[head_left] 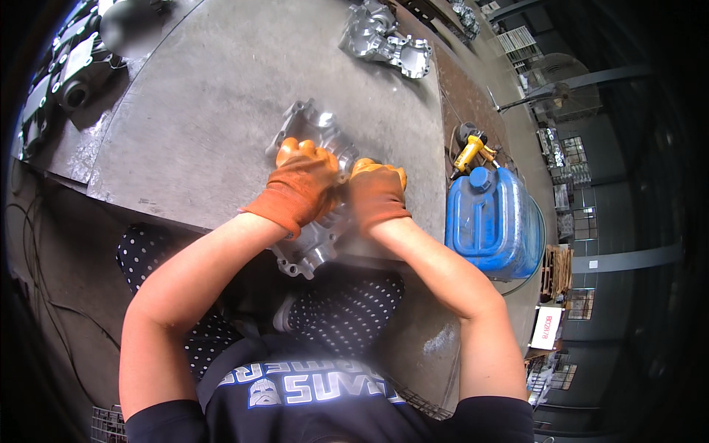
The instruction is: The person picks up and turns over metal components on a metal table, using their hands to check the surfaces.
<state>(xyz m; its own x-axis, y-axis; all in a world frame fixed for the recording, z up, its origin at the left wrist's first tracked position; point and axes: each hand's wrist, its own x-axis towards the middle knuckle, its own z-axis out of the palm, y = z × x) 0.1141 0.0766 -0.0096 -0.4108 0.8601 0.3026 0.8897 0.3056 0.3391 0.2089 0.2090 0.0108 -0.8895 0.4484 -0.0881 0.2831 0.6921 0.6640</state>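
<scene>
A silver-grey cast metal housing (305,249) lies in front of me across the near edge of the metal table. Its near end juts out over my lap, and its middle is covered by my hands. In an orange rubber-coated glove, my left hand (301,181) is closed around the housing's left side with curled fingers. My right hand (379,190), gloved the same way, is closed in a fist against the right side of the housing. Whatever sits inside the right fist is hidden by the glove.
A similar casting (388,40) rests at the table's far right. Several castings (77,74) stand at the far left. Beside the table's right edge are a blue jerrycan (487,221) and a yellow power tool (470,152). Cables (37,258) trail on the floor at left.
</scene>
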